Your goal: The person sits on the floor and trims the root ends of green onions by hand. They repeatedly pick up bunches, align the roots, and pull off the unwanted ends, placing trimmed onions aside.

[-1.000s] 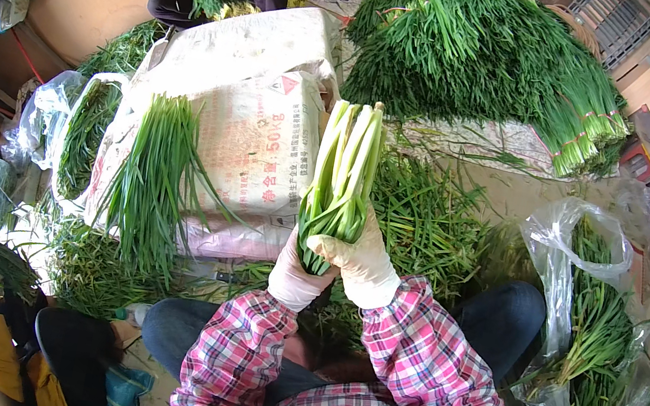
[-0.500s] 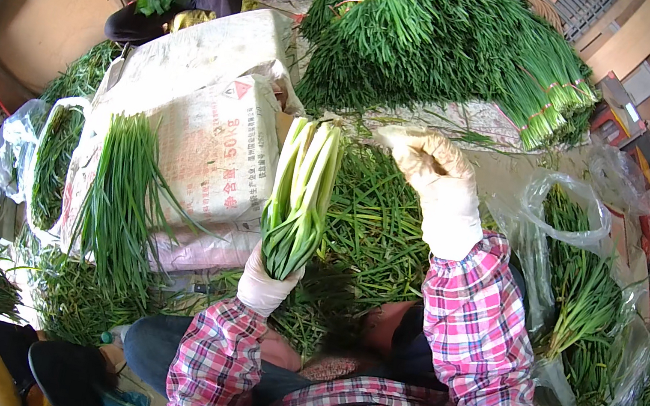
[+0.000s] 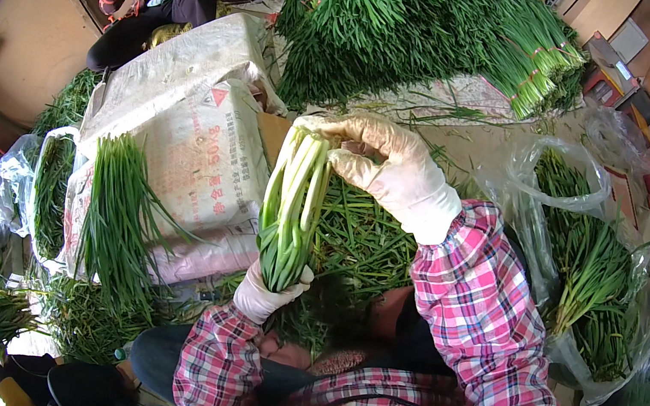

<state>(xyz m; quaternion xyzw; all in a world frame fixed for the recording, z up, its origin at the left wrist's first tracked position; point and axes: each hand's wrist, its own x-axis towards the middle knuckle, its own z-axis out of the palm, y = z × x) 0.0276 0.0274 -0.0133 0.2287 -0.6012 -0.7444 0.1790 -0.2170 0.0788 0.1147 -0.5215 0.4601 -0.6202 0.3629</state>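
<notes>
A broad heap of long green bundles (image 3: pixel 411 36) is lying beyond boxy, pale printed sacking (image 3: pixel 168 80); an upright bunch of white-stalked greens (image 3: pixel 291 214) is resting in the white-gloved left hand (image 3: pixel 260 296), closed round its leafy lower end; the stained, white-gloved right hand (image 3: pixel 400 173) is curving half-open at its stalk tops, grip unclear.

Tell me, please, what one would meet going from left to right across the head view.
Crumpled clear plastic bag, long green leafy bundle, pale-stemmed green bunch in the white-gloved left hand, translucent plastic bag holding green stalks.
</notes>
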